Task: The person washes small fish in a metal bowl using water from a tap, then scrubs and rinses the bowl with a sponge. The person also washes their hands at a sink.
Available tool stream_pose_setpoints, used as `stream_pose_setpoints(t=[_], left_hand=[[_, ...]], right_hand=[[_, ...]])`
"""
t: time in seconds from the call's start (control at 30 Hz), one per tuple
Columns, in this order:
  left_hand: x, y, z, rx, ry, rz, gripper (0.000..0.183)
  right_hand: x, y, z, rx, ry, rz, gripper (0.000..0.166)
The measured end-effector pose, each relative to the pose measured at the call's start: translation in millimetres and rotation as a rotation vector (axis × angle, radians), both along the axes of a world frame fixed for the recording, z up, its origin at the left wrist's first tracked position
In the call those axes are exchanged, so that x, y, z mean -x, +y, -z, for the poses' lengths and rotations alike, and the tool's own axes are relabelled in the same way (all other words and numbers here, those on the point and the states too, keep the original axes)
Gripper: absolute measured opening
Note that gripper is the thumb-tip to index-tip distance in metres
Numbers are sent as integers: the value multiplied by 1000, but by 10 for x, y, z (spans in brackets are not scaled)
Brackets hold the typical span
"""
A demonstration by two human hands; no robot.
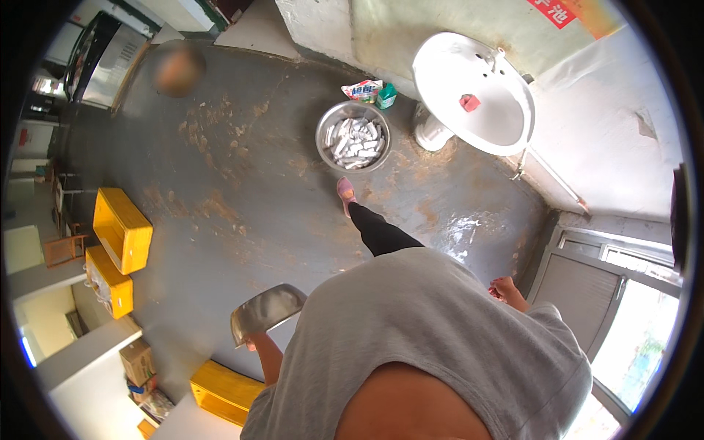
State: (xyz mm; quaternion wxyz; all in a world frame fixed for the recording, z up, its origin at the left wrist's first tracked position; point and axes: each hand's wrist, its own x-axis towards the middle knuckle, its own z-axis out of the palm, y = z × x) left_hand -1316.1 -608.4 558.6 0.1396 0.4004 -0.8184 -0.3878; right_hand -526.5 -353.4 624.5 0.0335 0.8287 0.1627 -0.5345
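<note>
My left hand (251, 344) grips the rim of a metal basin (268, 309), which is held tilted on its side beside my body. On the other side, my right hand (499, 288) hangs near my hip with the fingers curled; whether anything is inside it is hard to tell. Ahead of my foot in a pink shoe, a round steel basin (387, 144) stands on the floor, filled with white and silvery pieces. A printed detergent bag (361, 90) and a green package (386, 96) lie just behind that basin.
A white pedestal sink (514, 144) holding a red cloth or sponge (469, 103) stands at the wall. Yellow crates (122, 230) sit at the left, another yellow crate (225, 391) lower down. A door (580, 291) is at the right. The grey floor has worn, wet-looking patches.
</note>
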Motion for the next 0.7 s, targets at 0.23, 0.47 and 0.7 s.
stream_pose_setpoints(t=[0.23, 0.47, 0.7], left_hand=[[1298, 799, -431, -64, 147, 82, 44], [2591, 1436, -1072, 108, 8, 154, 64], [3823, 2819, -1585, -426, 390, 95, 68]], right_hand=[[1208, 1319, 507, 71, -32, 3, 9], [3876, 4129, 461, -338, 169, -507, 7], [6869, 6037, -774, -671, 595, -484, 13]])
